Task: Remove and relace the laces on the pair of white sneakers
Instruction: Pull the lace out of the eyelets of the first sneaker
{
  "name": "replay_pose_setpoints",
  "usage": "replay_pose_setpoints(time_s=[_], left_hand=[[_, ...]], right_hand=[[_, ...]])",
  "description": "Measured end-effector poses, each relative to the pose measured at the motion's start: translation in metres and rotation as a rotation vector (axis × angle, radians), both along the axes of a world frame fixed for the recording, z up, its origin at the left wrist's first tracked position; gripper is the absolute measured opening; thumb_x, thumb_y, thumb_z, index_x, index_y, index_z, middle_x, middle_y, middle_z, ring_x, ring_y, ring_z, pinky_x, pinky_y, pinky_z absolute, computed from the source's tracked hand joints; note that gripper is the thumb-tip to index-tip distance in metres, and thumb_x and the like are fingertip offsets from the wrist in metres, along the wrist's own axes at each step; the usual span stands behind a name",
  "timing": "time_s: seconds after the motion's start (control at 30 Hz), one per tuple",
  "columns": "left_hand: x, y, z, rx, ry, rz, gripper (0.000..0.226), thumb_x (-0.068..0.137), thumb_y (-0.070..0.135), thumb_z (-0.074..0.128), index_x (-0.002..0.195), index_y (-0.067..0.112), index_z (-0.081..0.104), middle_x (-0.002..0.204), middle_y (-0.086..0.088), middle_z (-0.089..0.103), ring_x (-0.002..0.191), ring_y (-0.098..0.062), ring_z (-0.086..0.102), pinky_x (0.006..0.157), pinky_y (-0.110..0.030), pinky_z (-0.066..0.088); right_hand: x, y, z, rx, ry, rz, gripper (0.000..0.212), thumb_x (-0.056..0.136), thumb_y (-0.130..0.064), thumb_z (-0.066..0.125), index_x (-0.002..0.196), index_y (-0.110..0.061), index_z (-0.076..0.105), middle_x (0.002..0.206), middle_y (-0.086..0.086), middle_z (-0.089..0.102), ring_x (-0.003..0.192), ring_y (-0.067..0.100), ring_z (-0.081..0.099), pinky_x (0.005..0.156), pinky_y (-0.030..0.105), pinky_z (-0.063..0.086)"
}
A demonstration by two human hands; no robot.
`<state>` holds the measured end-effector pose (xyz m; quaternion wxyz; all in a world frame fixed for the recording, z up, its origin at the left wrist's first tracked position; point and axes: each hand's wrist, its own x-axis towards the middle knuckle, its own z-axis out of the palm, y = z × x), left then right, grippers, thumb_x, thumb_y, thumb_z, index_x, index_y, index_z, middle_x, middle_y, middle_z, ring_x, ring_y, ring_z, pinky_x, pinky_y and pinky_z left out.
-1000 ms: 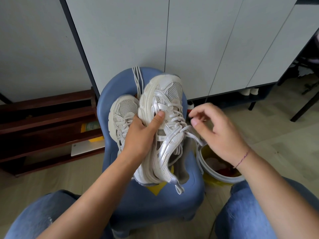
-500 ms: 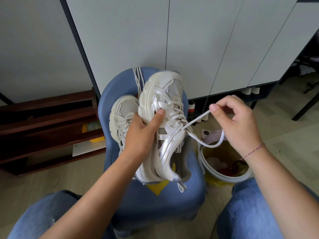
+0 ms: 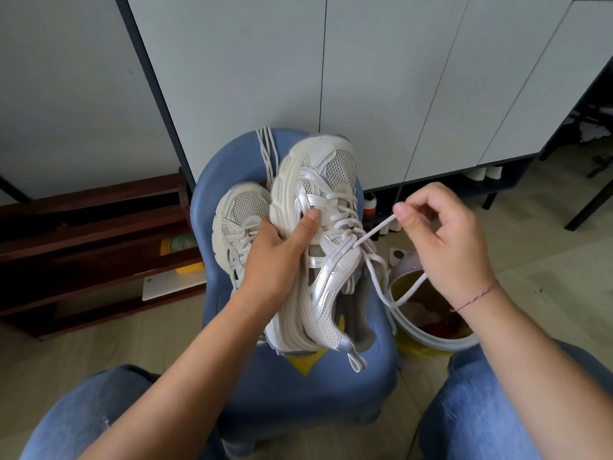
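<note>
My left hand (image 3: 282,257) grips a white and silver sneaker (image 3: 323,207) by its side, thumb on the upper, holding it tilted above a blue chair (image 3: 331,386). My right hand (image 3: 441,240) pinches that sneaker's white lace (image 3: 374,232) and holds it taut to the right of the eyelets. The lace's loose end loops down under my right wrist. The second white sneaker (image 3: 238,220) lies on the chair seat to the left, partly behind my left hand. A loose white lace (image 3: 267,151) hangs over the chair back.
A bin with a yellow liner (image 3: 428,313) stands right of the chair, under my right hand. A dark wooden shoe rack (image 3: 83,240) is at the left. Grey cabinet doors (image 3: 365,78) rise behind. My knees in blue jeans (image 3: 83,423) flank the chair.
My right hand has drawn the lace out to the right, away from the eyelets, then stayed near that spot. My left hand has kept the same hold on the sneaker.
</note>
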<state>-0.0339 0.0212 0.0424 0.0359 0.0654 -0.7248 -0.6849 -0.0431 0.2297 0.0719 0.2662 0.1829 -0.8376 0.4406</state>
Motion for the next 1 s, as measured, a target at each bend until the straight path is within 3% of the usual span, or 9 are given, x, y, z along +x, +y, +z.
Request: replay_pose_setpoints(time_s=[0.1, 0.2, 0.37, 0.53, 0.63, 0.73, 0.83, 0.9, 1.0], left_hand=[[0.0, 0.0, -0.002, 0.015, -0.017, 0.01, 0.084, 0.066, 0.074, 0.068, 0.132, 0.023, 0.058, 0.115, 0.008, 0.073, 0.105, -0.011, 0.07, 0.099, -0.042, 0.052], [0.001, 0.001, -0.003, 0.019, -0.006, 0.001, 0.083, 0.068, 0.073, 0.07, 0.133, 0.023, 0.058, 0.117, 0.007, 0.072, 0.107, -0.013, 0.07, 0.1, -0.044, 0.052], [0.001, 0.0, -0.004, 0.011, 0.006, -0.005, 0.081, 0.069, 0.073, 0.07, 0.132, 0.023, 0.059, 0.117, 0.007, 0.073, 0.108, -0.014, 0.069, 0.101, -0.044, 0.051], [0.001, 0.0, -0.001, 0.006, 0.002, -0.023, 0.077, 0.071, 0.07, 0.067, 0.131, 0.023, 0.059, 0.113, 0.009, 0.074, 0.104, -0.009, 0.07, 0.1, -0.04, 0.052], [0.001, -0.001, -0.003, -0.004, 0.0, -0.028, 0.08, 0.07, 0.071, 0.069, 0.133, 0.023, 0.058, 0.117, 0.008, 0.073, 0.107, -0.011, 0.069, 0.101, -0.042, 0.051], [0.002, -0.001, -0.003, 0.041, -0.013, -0.028, 0.079, 0.073, 0.067, 0.073, 0.134, 0.018, 0.058, 0.117, 0.004, 0.073, 0.106, -0.012, 0.07, 0.101, -0.042, 0.052], [0.001, 0.0, -0.001, 0.113, -0.035, -0.052, 0.078, 0.077, 0.063, 0.073, 0.137, 0.017, 0.055, 0.121, 0.001, 0.071, 0.109, -0.015, 0.069, 0.102, -0.042, 0.052], [0.002, 0.002, 0.001, 0.151, -0.037, -0.069, 0.075, 0.079, 0.059, 0.07, 0.14, 0.019, 0.052, 0.124, 0.001, 0.07, 0.112, -0.017, 0.068, 0.103, -0.042, 0.051], [0.003, 0.003, 0.002, 0.184, -0.025, -0.069, 0.074, 0.081, 0.059, 0.068, 0.142, 0.021, 0.051, 0.126, 0.002, 0.069, 0.114, -0.015, 0.067, 0.105, -0.042, 0.049]], right_hand=[[-0.001, 0.001, -0.001, 0.018, -0.043, 0.006, 0.022, 0.089, -0.037, 0.051, 0.081, -0.017, 0.054, 0.079, -0.006, 0.049, 0.073, 0.009, 0.049, 0.067, 0.013, 0.038], [0.004, -0.006, -0.004, 0.146, -0.081, 0.152, 0.027, 0.089, -0.042, 0.052, 0.092, -0.015, 0.057, 0.089, -0.002, 0.051, 0.086, 0.014, 0.052, 0.079, 0.023, 0.044], [0.011, -0.023, -0.006, 0.279, -0.019, 0.245, 0.034, 0.091, -0.041, 0.05, 0.073, -0.013, 0.051, 0.074, -0.009, 0.042, 0.071, 0.009, 0.045, 0.065, 0.021, 0.038], [0.01, -0.015, 0.004, -0.181, -0.206, 0.232, 0.024, 0.094, -0.029, 0.052, 0.076, -0.013, 0.052, 0.066, -0.006, 0.049, 0.062, 0.009, 0.051, 0.062, 0.015, 0.043], [0.0, 0.003, 0.013, -0.592, -0.27, 0.093, 0.026, 0.099, -0.018, 0.046, 0.073, -0.017, 0.046, 0.063, -0.002, 0.04, 0.058, 0.009, 0.042, 0.061, 0.025, 0.049], [0.0, 0.014, 0.015, -0.361, -0.353, 0.061, 0.027, 0.097, -0.017, 0.05, 0.07, -0.016, 0.051, 0.063, 0.006, 0.042, 0.062, 0.012, 0.045, 0.069, 0.033, 0.046], [0.005, 0.005, 0.007, -0.061, -0.46, 0.154, 0.012, 0.09, -0.02, 0.059, 0.079, -0.017, 0.06, 0.072, 0.012, 0.056, 0.066, 0.02, 0.051, 0.07, 0.032, 0.044], [0.008, -0.002, 0.004, -0.068, -0.501, 0.228, 0.005, 0.088, -0.021, 0.061, 0.091, -0.018, 0.062, 0.076, -0.004, 0.062, 0.069, 0.008, 0.057, 0.07, 0.023, 0.046], [0.01, -0.009, 0.003, -0.16, -0.557, 0.3, 0.018, 0.086, -0.031, 0.061, 0.093, -0.015, 0.063, 0.07, -0.01, 0.063, 0.068, 0.003, 0.059, 0.065, 0.017, 0.047]])
